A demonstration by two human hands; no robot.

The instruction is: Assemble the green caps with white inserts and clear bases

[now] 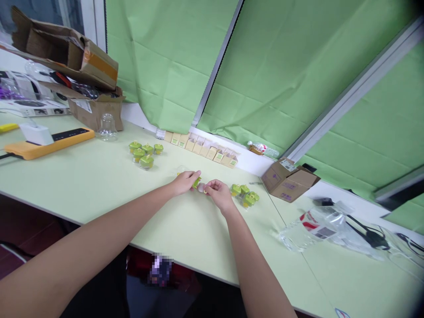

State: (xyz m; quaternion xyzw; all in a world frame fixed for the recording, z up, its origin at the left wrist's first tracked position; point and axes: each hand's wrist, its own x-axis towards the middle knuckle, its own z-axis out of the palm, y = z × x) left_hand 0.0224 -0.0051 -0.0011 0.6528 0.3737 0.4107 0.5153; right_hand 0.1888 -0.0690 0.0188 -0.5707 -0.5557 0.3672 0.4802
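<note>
Near the middle of the table, my left hand (185, 182) is closed around a small green-topped container (196, 182), mostly hidden by the fingers. Just to its right, my right hand (217, 192) pinches a small pale piece (201, 187) at the container's side; what exactly it is, I cannot make out. A clear plastic part (180, 169) shows behind my left hand. Several clear containers with green lids (146, 160) stand to the left of my hands. More of the same green-lidded containers (249, 199) sit close by on the right.
Small tan boxes (200, 145) line the wall below green blinds. A cardboard box (288, 179) and a large clear bottle (311, 227) are at right. On the left lie an orange power strip (66, 139), a glass jar (107, 127) and stacked cartons (96, 110).
</note>
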